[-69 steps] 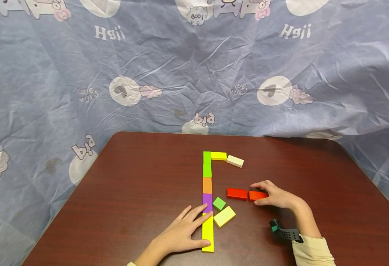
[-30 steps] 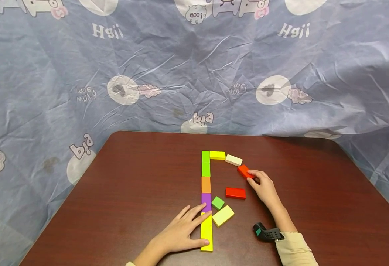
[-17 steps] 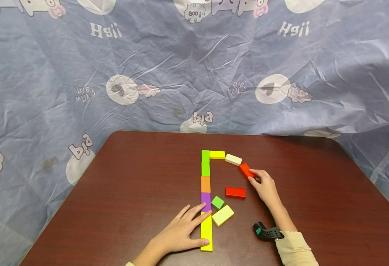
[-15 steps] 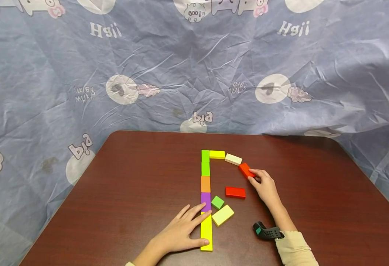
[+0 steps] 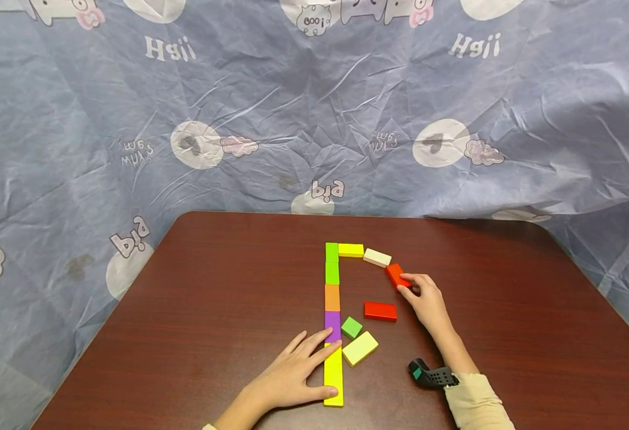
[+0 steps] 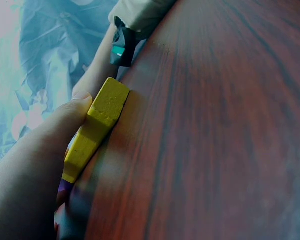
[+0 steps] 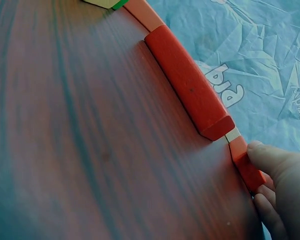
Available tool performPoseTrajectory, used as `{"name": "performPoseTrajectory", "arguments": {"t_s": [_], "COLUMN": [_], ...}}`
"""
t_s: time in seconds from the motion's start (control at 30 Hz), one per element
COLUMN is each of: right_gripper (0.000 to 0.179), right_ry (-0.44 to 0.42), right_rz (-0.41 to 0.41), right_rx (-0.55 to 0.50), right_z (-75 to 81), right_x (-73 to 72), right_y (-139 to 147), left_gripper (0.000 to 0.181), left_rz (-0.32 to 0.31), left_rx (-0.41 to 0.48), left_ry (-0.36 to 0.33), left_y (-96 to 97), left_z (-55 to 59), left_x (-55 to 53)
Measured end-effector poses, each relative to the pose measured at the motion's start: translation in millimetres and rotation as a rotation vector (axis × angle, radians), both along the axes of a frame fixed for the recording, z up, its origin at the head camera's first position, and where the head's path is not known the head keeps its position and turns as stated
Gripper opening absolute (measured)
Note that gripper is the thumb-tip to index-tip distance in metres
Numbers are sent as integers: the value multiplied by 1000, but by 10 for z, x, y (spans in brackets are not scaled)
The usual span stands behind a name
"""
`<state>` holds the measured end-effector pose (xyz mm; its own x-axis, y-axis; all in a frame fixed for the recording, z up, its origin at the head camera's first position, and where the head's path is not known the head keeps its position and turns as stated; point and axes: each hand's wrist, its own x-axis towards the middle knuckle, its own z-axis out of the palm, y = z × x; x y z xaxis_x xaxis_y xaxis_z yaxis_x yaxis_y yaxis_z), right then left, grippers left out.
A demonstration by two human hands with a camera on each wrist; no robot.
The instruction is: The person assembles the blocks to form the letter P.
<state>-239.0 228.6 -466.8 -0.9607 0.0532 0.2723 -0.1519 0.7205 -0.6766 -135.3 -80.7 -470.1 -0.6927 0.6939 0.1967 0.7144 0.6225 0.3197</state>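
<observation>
My right hand [image 5: 429,303] pinches the near end of a red block [image 5: 396,274], which lies slanted by the right end of a cream block [image 5: 377,258]. In the right wrist view the thumb and fingers stand on either side of that block's end. My left hand [image 5: 290,377] rests with spread fingers on a straight column of blocks. Its fingertips touch the purple block [image 5: 332,321] and the long yellow block [image 5: 334,371], and the thumb lies on the yellow one's near end. An orange block [image 5: 333,298] and two green blocks continue the column away from me.
A yellow block [image 5: 351,250] joins the column's far end to the cream block. Inside the curve lie a second red block [image 5: 380,311], a small green block [image 5: 352,327] and a pale yellow block [image 5: 361,348]. The dark wooden table [image 5: 228,298] ends at a hanging patterned sheet [image 5: 271,107].
The right hand has carried the red block away from the other red block, up and left to the cream block, and turned it slantwise. The left hand has stayed in place.
</observation>
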Motion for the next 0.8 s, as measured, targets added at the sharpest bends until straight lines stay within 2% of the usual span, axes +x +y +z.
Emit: {"name": "performPoseTrajectory", "arguments": {"t_s": [0.27,0.4,0.53,0.7,0.8], "right_gripper": [32,29,26,28,29], "right_ry": [-7,20,22,-82,-101], "right_rz": [2,23,141,357,424], "right_rx": [-13,48,108,180,221], "right_z": [89,189,277,297,271], "right_x": [18,88,174,309,372], "right_y": [-43,-106,-169,-182,-158], "left_gripper": [71,71,71,71,71], "left_rz": [5,6,14,9,7], "left_rx": [-10,-12,-12,-11,-10], "left_ry": [-6,-10,-18,-39,-44], "left_y": [-3,1,-5,1,6], "left_z": [-5,-3,12,16,11], "left_x": [-4,7,14,13,7]}}
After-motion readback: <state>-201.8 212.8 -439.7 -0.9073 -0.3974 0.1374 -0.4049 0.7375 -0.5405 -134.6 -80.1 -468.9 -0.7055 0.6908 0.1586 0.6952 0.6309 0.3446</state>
